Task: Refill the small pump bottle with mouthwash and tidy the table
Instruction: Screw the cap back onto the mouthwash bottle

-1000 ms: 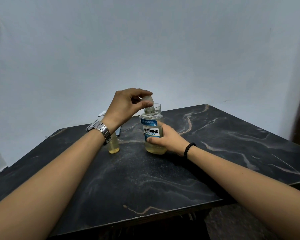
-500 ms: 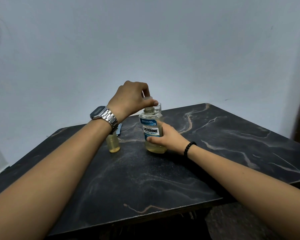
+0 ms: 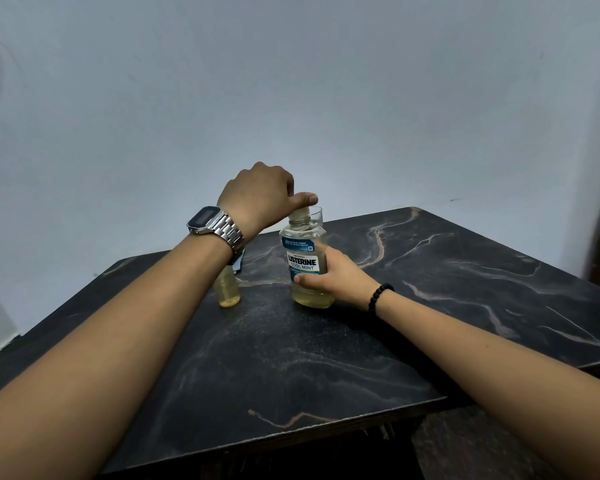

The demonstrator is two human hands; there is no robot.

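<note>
A clear mouthwash bottle (image 3: 303, 261) with a blue label and yellowish liquid stands upright on the dark marble table (image 3: 326, 358). My right hand (image 3: 340, 277) grips its body from the right. My left hand (image 3: 262, 199) sits on top of it, fingers and thumb curled round the clear cap (image 3: 300, 213). The small bottle (image 3: 227, 287), holding yellow liquid, stands to the left, its top hidden behind my left wrist.
A clear drinking glass (image 3: 316, 216) stands just behind the mouthwash bottle. A dark flat object (image 3: 239, 265) lies behind the small bottle, mostly hidden by my wrist. A grey wall rises behind the table, whose front edge is near me.
My left hand has turned over on the cap, the wrist rolling so the watch face points up. The mouthwash bottle and my right hand have stayed in place.
</note>
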